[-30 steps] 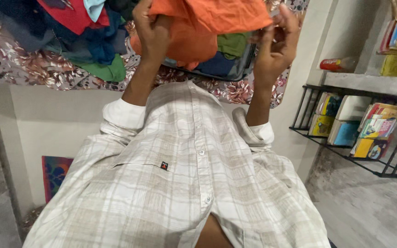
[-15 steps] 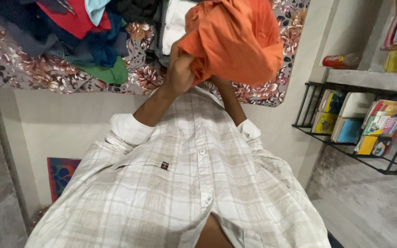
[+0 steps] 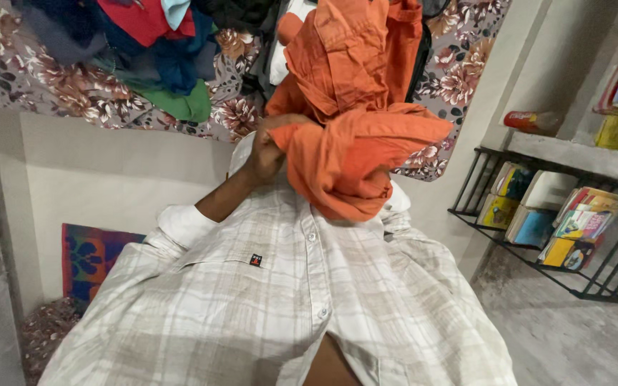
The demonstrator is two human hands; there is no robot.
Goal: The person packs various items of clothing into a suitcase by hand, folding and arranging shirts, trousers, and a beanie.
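An orange garment (image 3: 355, 107) hangs bunched in front of my chest, its top still near the bed. My left hand (image 3: 265, 149) is closed on its left edge, just above my checked shirt (image 3: 280, 300). The orange cloth drapes over my right hand and hides it completely; only a bit of white cuff shows beside the fold.
A bed with a floral sheet (image 3: 59, 86) carries a heap of red, blue and green clothes (image 3: 159, 50). A black wire rack with books (image 3: 559, 221) stands at the right under a ledge with a bottle (image 3: 531, 120). A patterned mat (image 3: 91, 257) lies at the left.
The orange garment came off the bed toward my chest and folded over. My hands moved down and together, and the cloth now covers my right hand.
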